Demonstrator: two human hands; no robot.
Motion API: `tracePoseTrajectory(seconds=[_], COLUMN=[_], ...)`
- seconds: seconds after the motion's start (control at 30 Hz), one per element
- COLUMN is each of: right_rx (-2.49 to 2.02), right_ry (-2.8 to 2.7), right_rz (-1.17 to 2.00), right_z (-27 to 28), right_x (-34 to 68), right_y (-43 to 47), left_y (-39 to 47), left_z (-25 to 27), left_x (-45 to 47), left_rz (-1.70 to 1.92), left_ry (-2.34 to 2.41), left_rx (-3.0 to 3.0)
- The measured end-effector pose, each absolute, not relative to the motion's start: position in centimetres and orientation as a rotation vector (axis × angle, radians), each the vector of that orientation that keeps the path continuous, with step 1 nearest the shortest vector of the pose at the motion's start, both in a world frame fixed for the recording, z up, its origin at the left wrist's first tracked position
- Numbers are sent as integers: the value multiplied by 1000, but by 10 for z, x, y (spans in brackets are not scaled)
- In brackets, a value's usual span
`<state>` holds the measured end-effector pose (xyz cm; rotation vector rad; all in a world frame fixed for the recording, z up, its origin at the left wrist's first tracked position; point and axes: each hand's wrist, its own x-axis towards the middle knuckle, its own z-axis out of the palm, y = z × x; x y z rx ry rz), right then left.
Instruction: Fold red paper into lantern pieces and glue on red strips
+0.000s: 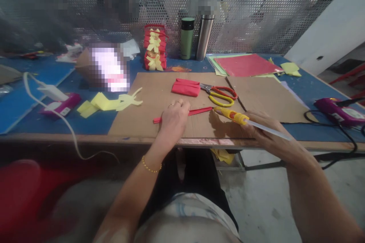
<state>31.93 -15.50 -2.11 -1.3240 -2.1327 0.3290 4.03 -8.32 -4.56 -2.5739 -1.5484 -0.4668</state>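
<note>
Under my left hand [174, 118] a narrow red paper strip [200, 111] lies across the cardboard sheet [154, 95]. Curled fingers hold the strip down, and both its ends stick out. My right hand [265, 131] is closed around a yellow hot glue gun [232, 115], whose handle is hidden by the palm. A translucent glue stick [269, 130] juts from the gun's back, while its nozzle is at the strip's right end; I cannot tell if they touch. Beyond the hands lie a folded red paper pouch [186, 87] and scissors [221, 94] with red and yellow handles.
Yellow paper pieces [99, 104] and a purple power socket [64, 104] with a white cable are on the left. Red decorated paper bags [154, 49], a green tumbler [187, 40] and a steel flask [204, 38] stand behind. Coloured sheets [248, 64] and another purple socket [340, 112] are right.
</note>
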Motion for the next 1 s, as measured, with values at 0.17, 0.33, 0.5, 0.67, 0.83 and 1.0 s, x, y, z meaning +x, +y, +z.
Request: tracePoseTrajectory(seconds=[0.17, 0.33, 0.5, 0.67, 0.83, 1.0], right_rx=[-1270, -1282, -1329, -1174, -1061, -1105], right_ry=[-2128, -2152, -2224, -2280, -2326, -2305], right_rz=[297, 349, 388, 361, 420, 433], right_z=[-22, -20, -16, -18, -21, -20], right_x=[322, 319, 309, 292, 273, 274], right_y=[-158, -157, -155, -147, -140, -139], left_y=[-83, -83, -85, -86, -84, -95], left_z=[-44, -45, -44, -42, -44, -44], left_x=[41, 40, 41, 39, 30, -5], left_rz=[-454, -484, -472, -498, -482, -459], left_ry=[-1560, -1538, -1559, -1534, -1590, -1631], left_rx=[-2574, -2577, -2583, -2593, -2654, -2527])
